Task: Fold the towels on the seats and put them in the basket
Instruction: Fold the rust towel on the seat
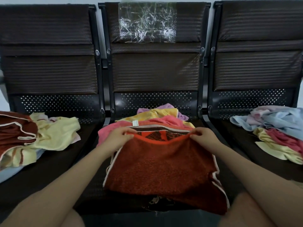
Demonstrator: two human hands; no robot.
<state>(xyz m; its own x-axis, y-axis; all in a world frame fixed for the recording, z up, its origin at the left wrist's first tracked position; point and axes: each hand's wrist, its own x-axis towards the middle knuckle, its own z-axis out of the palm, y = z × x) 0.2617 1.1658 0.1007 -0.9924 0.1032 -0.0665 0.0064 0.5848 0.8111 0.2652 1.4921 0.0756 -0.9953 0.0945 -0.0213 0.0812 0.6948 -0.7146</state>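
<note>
Fingers (pixel 129 134) of the left hand (pixel 118 136) pinch one far corner of the rust-red towel (pixel 164 169), and the right hand (pixel 202 136) pinches the other far corner, both closed on the orange hem. From the head camera, the towel hangs from that held edge back toward the person and drapes over the front of the middle seat (pixel 91 190), its long axis running left to right between the two hands. Both hands sit equally near it, so the next fold probably turns on carrying this far edge to meet the near one.

Just behind the held edge lies a heap of pink and yellow towels (pixel 157 118). On the left seat (pixel 49 164) rests a pile of yellow and rust towels (pixel 49 133); on the right seat (pixel 237 141), a pile of blue, pink and yellow ones (pixel 278 128). A crinkled clear plastic sheet (pixel 147 22) is stuck on the middle backrest. No basket is in view. Seats are dark and perforated, against a pale wall.
</note>
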